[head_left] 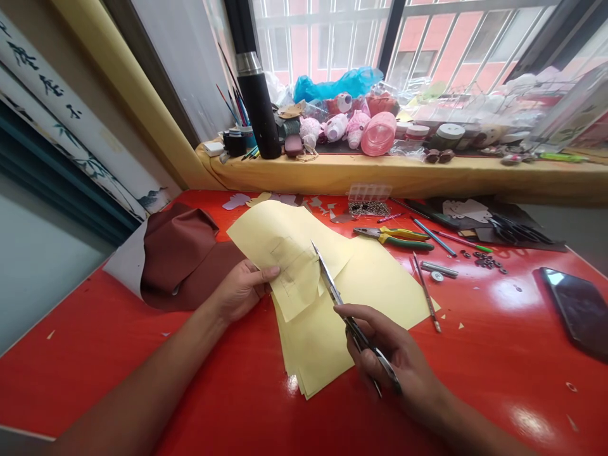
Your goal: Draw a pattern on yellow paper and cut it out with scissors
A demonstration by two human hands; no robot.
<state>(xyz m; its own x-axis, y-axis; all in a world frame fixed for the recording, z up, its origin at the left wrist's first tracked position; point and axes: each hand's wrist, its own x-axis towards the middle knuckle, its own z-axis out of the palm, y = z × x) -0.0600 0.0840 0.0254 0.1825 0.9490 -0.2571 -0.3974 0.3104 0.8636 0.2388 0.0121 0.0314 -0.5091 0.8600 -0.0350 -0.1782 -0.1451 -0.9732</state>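
Observation:
My left hand [244,290] pinches the left edge of a sheet of pale yellow paper [285,234], thumb on top. Faint pencil lines mark the sheet, and its lower part has a cut edge and hangs as a flap. In my right hand [384,348] is a pair of metal scissors [335,294], with the blades pointing up and away at the cut in the paper. Whether the blades are fully closed is hard to make out. Under the held sheet, more yellow sheets [323,354] lie on the red table [228,392].
Brown leather-like material [175,259] lies rolled at the left. Pliers [394,237], a pencil [427,294], a metal rod [439,269] and a clear bead box [370,201] are beyond the paper. A phone [577,310] rests at the right. A black flask [260,111] stands on the windowsill.

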